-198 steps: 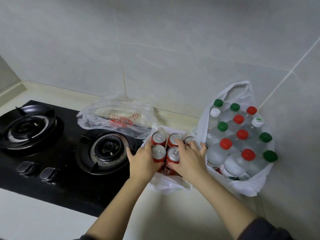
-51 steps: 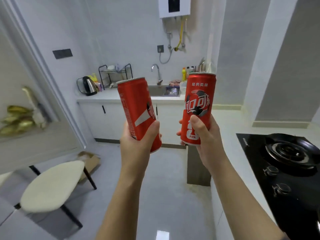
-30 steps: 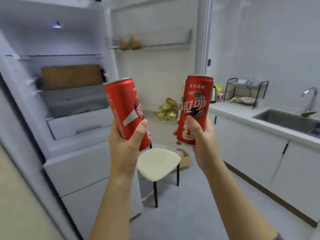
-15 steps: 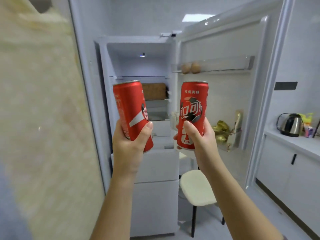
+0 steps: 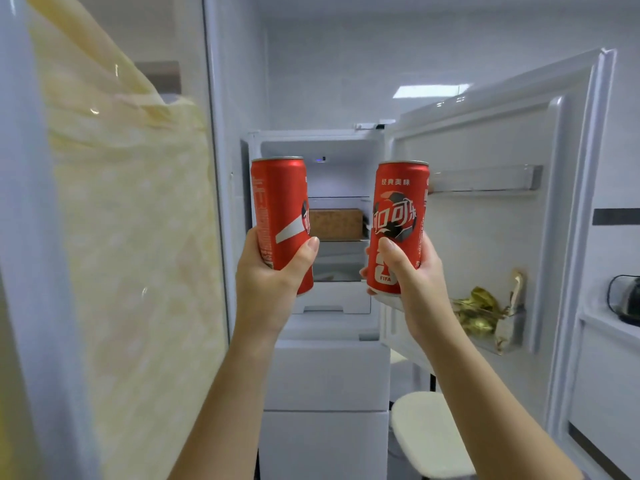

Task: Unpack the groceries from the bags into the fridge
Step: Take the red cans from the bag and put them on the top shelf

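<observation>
I hold two tall red cola cans upright in front of me. My left hand (image 5: 270, 282) grips the left can (image 5: 278, 199) and my right hand (image 5: 412, 278) grips the right can (image 5: 401, 209), which shows white characters and a football print. Behind them stands the white fridge (image 5: 325, 375) with its upper door (image 5: 485, 237) swung open to the right. Inside, a brown box (image 5: 335, 224) lies on a shelf between the two cans. The grocery bags are out of view.
A door shelf (image 5: 485, 180) runs across the open door, and a lower door bin holds gold-wrapped items (image 5: 481, 313). A round white stool (image 5: 427, 434) stands below the door. A yellow curtain behind glass (image 5: 131, 271) fills the left. A kettle (image 5: 628, 299) sits on the right counter.
I have turned from the stove counter, carried both cans across the kitchen and come to face the open fridge, which now looks nearer. Both hands keep their grip.
</observation>
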The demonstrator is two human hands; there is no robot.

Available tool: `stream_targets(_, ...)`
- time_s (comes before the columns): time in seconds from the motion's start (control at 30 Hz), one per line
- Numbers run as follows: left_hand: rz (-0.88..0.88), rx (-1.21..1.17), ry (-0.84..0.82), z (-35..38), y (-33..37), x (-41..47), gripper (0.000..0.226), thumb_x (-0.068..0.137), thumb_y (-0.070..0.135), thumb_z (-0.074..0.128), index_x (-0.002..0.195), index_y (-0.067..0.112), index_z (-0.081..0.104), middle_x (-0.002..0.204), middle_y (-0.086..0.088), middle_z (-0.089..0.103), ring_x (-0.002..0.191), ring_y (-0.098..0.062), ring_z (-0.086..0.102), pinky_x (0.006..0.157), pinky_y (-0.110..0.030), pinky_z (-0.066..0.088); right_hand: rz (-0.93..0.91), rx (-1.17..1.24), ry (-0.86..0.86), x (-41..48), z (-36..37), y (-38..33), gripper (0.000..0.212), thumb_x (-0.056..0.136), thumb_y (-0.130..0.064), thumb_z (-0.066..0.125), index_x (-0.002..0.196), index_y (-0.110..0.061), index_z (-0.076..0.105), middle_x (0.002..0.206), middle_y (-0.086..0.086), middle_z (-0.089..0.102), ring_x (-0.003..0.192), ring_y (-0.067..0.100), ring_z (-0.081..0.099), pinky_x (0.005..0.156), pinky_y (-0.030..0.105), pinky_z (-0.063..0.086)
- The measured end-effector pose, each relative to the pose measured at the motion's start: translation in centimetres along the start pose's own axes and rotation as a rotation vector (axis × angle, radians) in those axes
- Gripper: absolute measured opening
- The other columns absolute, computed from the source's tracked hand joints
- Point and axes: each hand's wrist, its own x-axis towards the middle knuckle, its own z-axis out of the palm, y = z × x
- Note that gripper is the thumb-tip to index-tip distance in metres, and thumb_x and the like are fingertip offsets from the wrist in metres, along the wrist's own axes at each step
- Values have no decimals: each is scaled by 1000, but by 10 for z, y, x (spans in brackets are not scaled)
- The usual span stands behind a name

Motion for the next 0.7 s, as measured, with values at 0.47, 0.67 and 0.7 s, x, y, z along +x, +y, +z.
stream_targets(0.47, 5, 8, 78, 23, -37, 50, 51, 69, 47, 78, 114, 32, 58, 101, 5, 68, 88, -23, 70, 81, -43, 60, 8, -9, -28, 59, -9, 39, 45, 74, -48, 66, 115, -36, 50, 108, 2, 68, 88, 21, 72, 63, 25, 58)
stream_targets(0.67, 25, 30, 47, 37, -78, 94, 46, 77, 40, 78, 117, 30, 58, 102, 7, 67, 91, -17, 69, 81, -36, 60, 16, -47, -18, 103, -1, 76, 79, 62, -63, 68, 129, -27, 47, 116, 3, 65, 100, 24, 69, 77, 39, 61)
stream_targets(0.7, 29, 32, 41, 39, -89, 101, 43, 78, 39, 78, 115, 31, 57, 101, 7, 67, 90, -16, 68, 79, -31, 59, 14, -56, -14, 111, 1, 84, 83, 60, -66, 67, 130, -26, 47, 117, 3, 65, 101, 25, 68, 79, 41, 61)
